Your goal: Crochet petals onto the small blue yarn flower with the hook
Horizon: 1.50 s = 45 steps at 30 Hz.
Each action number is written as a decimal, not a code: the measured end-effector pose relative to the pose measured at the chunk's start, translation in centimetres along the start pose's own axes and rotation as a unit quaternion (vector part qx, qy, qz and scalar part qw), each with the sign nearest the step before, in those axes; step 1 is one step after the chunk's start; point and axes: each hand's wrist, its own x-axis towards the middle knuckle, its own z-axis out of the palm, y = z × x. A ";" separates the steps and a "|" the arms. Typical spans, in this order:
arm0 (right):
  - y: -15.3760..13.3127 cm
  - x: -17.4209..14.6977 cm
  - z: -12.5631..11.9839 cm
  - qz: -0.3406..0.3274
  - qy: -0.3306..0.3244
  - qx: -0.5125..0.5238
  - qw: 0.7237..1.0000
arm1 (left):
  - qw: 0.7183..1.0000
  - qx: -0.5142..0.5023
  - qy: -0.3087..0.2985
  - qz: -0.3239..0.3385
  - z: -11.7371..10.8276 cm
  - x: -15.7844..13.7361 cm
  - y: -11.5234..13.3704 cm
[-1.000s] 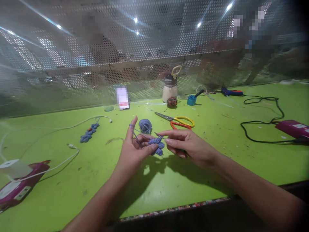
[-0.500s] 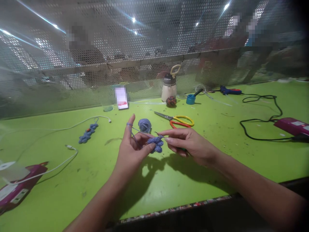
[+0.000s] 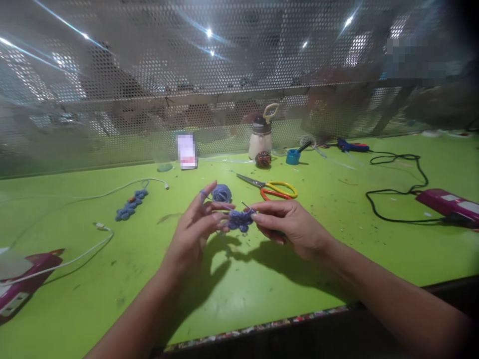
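Observation:
A blue crocheted flower piece [image 3: 240,221] is held up between my two hands above the green table. My left hand [image 3: 200,219] has blue yarn wound round its raised index finger, and its thumb and other fingertips are closed at the piece's left edge. My right hand [image 3: 286,219] pinches a thin crochet hook [image 3: 245,204] at the piece's right side; the hook's metal tip shows above the stitches, and most of its handle is hidden by the fingers. Just behind my left hand lies a ball of blue yarn [image 3: 221,193].
Scissors [image 3: 269,187] lie behind my right hand. A blue crocheted strip [image 3: 130,205] and white cables [image 3: 108,234] are at left. Purple power strips [image 3: 447,205] sit at both sides. Farther back are a phone [image 3: 186,151], bottle [image 3: 260,139], dark yarn ball [image 3: 263,159] and glue gun [image 3: 352,145].
My left thumb has slid off the front of the flower piece to its left edge, and the index finger leans more. The piece has tilted. The view has shifted slightly.

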 end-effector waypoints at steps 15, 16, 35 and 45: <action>-0.5 -0.3 -0.4 0.027 -0.078 0.064 0.994 | 0.967 0.197 0.146 0.063 -3.1 2.3 -0.2; -0.6 -0.3 -0.3 0.029 -0.074 0.068 0.995 | 0.979 0.153 0.123 0.050 -3.2 2.3 0.0; 0.0 -0.1 0.5 0.014 0.009 -0.042 0.999 | 0.992 0.011 -0.118 -0.043 0.2 0.0 -0.1; 0.8 0.3 0.6 0.038 -0.048 -0.087 0.994 | 0.935 0.348 -0.061 0.039 0.4 -0.1 -1.2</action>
